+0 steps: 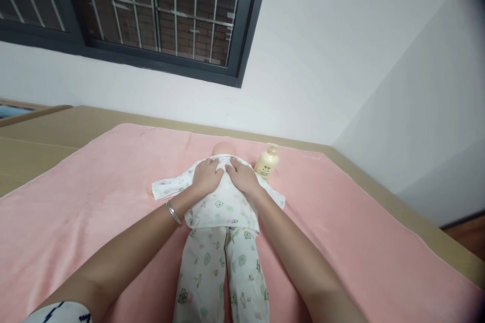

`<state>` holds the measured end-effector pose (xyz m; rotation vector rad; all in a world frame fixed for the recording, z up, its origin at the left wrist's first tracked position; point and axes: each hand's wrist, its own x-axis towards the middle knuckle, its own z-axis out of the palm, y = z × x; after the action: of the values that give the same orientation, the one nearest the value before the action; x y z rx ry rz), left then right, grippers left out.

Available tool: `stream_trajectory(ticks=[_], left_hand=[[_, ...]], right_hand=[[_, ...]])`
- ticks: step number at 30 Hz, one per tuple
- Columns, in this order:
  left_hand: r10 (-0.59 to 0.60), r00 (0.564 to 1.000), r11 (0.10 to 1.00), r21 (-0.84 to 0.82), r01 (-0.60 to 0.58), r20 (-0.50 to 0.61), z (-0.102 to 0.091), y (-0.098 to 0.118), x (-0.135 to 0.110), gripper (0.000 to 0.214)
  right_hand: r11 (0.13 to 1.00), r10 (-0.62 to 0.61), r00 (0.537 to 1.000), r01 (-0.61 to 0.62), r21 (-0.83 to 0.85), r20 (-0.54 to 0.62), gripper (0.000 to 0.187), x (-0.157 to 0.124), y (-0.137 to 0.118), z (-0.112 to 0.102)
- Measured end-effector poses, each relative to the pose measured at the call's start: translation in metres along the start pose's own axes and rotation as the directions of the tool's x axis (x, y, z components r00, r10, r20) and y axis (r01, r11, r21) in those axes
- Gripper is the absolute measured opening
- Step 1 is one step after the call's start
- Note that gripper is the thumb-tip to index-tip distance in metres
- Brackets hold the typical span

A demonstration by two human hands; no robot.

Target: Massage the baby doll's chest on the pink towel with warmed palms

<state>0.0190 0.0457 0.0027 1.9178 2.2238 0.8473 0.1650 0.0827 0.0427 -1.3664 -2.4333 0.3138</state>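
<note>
A baby doll point(224, 149) lies stretched out on a pink blanket point(113, 186), its rounded bare head at the far end and no face showing. It wears a white printed pajama top point(223, 209) and matching pants point(204, 267), with both sleeves spread out sideways. My left hand point(206, 177) rests on the upper left of the top, a silver bracelet point(174, 212) around its wrist. Beside it, my right hand point(242, 176) lies on the upper right. Both hands are open, laid on the cloth with the thumbs turned inward; some fingertips are hard to make out.
A pale yellow pump bottle point(267, 162) stands on the blanket just right of the doll's shoulder. The blanket covers a tan wooden surface point(94, 118) that meets a white wall point(295, 60). Above is a dark-framed window point(237, 73) with metal bars.
</note>
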Motion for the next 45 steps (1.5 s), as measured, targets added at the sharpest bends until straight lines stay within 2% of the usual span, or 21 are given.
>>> stream_trajectory(ticks=[4, 7, 12, 16, 23, 28, 31, 34, 37, 40, 45], left_hand=[[-0.018, 1.000, 0.999, -0.034, 0.018, 0.013, 0.001, -0.004, 0.002, 0.053], [-0.008, 1.000, 0.999, -0.034, 0.008, -0.013, 0.002, -0.004, 0.001, 0.051], [0.121, 0.984, 0.991, 0.074, -0.113, -0.127, 0.006, 0.007, -0.013, 0.047], [0.198, 0.967, 0.979, 0.086, -0.187, -0.158, 0.006, 0.015, -0.020, 0.049], [0.080, 0.996, 0.993, -0.078, -0.084, -0.043, -0.004, 0.002, -0.004, 0.041], [0.095, 0.985, 0.995, 0.035, -0.091, -0.141, -0.003, 0.009, -0.014, 0.035], [0.111, 0.976, 0.994, 0.027, -0.108, -0.189, -0.001, 0.012, -0.019, 0.032], [0.078, 0.982, 0.997, 0.001, -0.079, -0.171, 0.000, 0.010, -0.017, 0.034], [0.061, 0.990, 0.998, 0.030, -0.057, -0.126, -0.001, 0.008, -0.013, 0.038], [0.108, 0.985, 0.993, 0.064, -0.100, -0.133, -0.002, 0.009, -0.014, 0.039], [0.211, 0.945, 0.977, 0.072, -0.199, -0.251, 0.003, 0.011, -0.021, 0.034]], right_hand=[[0.994, -0.061, 0.998, 0.059, -0.090, -0.016, 0.039, -0.011, -0.011, 0.000], [0.995, -0.053, 0.998, 0.052, -0.080, -0.013, 0.039, -0.012, -0.011, 0.000], [0.999, -0.010, 1.000, 0.009, 0.044, 0.023, 0.047, 0.003, 0.006, -0.001], [0.999, -0.025, 1.000, 0.025, 0.021, 0.012, 0.047, 0.005, 0.007, -0.002], [0.972, -0.125, 0.992, 0.117, -0.205, -0.027, 0.039, -0.027, -0.026, -0.003], [0.991, -0.073, 0.997, 0.076, -0.107, 0.028, 0.039, -0.015, -0.009, -0.008], [0.994, -0.059, 0.998, 0.062, -0.087, 0.039, 0.039, -0.005, 0.000, -0.006], [0.985, -0.024, 1.000, 0.026, -0.170, 0.013, 0.039, -0.012, -0.009, -0.001], [0.974, -0.063, 0.998, 0.065, -0.216, 0.018, 0.035, -0.027, -0.025, 0.000], [0.982, -0.095, 0.995, 0.100, -0.162, 0.039, 0.034, -0.030, -0.027, -0.002], [0.999, -0.040, 0.998, 0.040, 0.001, 0.049, 0.039, -0.006, -0.002, -0.001]])
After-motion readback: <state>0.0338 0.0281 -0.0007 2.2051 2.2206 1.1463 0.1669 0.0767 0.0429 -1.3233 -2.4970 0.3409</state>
